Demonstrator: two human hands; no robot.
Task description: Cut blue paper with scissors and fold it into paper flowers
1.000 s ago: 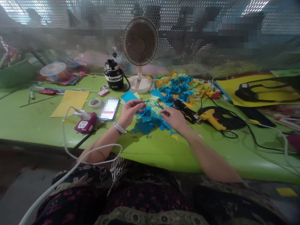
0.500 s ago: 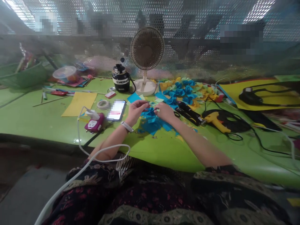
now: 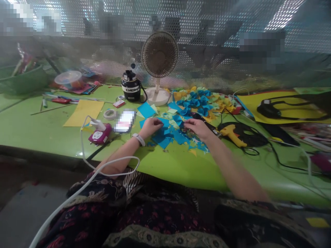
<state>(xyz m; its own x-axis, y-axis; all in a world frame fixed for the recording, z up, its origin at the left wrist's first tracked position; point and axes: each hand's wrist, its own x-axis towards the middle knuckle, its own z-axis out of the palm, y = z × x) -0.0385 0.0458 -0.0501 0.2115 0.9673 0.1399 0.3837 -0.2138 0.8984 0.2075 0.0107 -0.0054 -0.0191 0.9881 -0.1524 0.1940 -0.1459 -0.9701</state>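
My left hand is closed in a pinch above blue paper squares at the middle of the table; whatever its fingertips hold is too small to make out. To its right, my right hand pinches a curled blue paper piece at its edge. Blue paper scraps lie below and between both hands. Behind them is a heap of folded blue paper flowers, mixed with yellow ones. A separate blue square lies beyond my left hand.
A phone, a tape roll and a purple power adapter lie on the left, with a white cable looping over my left forearm. A fan and a black bottle stand behind. A yellow glue gun lies right.
My hands have moved apart, the right one going rightward with the blue paper piece. The left hand has come down closer to the blue squares. The view has shifted slightly.
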